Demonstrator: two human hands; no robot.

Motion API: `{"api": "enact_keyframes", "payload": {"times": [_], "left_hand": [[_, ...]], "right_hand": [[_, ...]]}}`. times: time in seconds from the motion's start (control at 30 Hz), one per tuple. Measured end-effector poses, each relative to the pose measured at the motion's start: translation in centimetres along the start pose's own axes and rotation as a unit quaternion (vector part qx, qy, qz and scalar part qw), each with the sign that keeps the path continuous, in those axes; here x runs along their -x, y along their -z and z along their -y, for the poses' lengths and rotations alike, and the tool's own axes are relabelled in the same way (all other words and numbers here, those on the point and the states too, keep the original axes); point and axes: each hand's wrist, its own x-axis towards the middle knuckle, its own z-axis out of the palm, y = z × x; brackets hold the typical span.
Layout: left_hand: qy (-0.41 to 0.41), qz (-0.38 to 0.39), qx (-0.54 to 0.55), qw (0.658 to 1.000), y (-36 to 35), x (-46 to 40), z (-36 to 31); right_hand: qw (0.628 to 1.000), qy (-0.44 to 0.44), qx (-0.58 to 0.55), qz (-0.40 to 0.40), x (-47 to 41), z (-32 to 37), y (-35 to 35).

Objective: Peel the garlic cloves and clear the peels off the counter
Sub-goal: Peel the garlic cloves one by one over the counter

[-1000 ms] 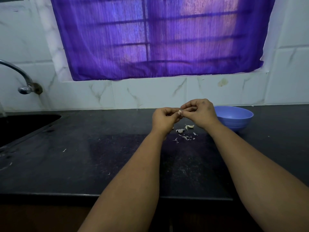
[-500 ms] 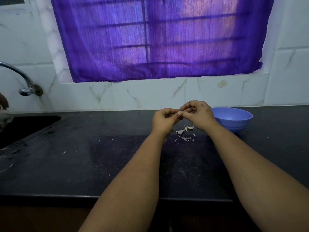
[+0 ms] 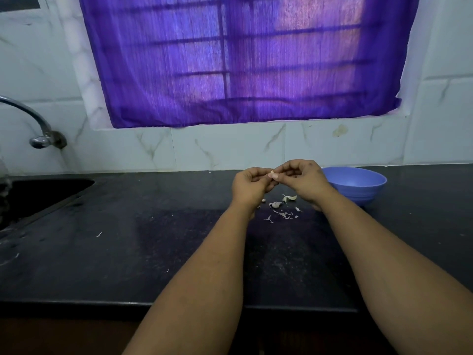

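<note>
A small pale garlic clove [image 3: 272, 173] is pinched between the fingertips of my left hand [image 3: 252, 185] and my right hand [image 3: 303, 179], both raised a little above the black counter [image 3: 153, 239]. Under my hands a scatter of garlic peels [image 3: 282, 213] lies on the counter, along with a clove [image 3: 290, 198] and another papery piece [image 3: 275, 204]. A blue bowl [image 3: 358, 184] stands just right of my right hand; its inside is hard to make out.
A dark sink [image 3: 33, 198] is set into the counter at the left, with a metal tap [image 3: 38, 129] above it. A tiled wall and a purple curtain [image 3: 243, 60] close the back. Stray peel bits [image 3: 99, 234] lie left of my arms.
My hands stay together on the clove with only small finger shifts. The camera view has drifted slightly.
</note>
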Motion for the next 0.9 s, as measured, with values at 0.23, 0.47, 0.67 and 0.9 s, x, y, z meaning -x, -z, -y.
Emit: {"api": "enact_keyframes", "payload": {"times": [0.23, 0.47, 0.67, 0.9], "left_hand": [[0.001, 0.001, -0.010, 1.000, 0.03, -0.02, -0.04], [-0.004, 0.004, -0.014, 1.000, 0.04, 0.12, -0.15], [-0.009, 0.007, -0.026, 1.000, -0.09, 0.33, -0.27], [-0.013, 0.006, -0.064, 0.998, -0.07, 0.43, -0.17]], "right_hand": [[1.000, 0.012, 0.021, -0.014, 0.01, -0.07, 0.17], [0.995, 0.026, 0.088, -0.027, 0.02, 0.19, 0.06], [0.990, 0.042, 0.124, -0.046, 0.07, 0.36, -0.08], [0.990, 0.031, 0.123, -0.055, -0.08, 0.14, -0.32]]}}
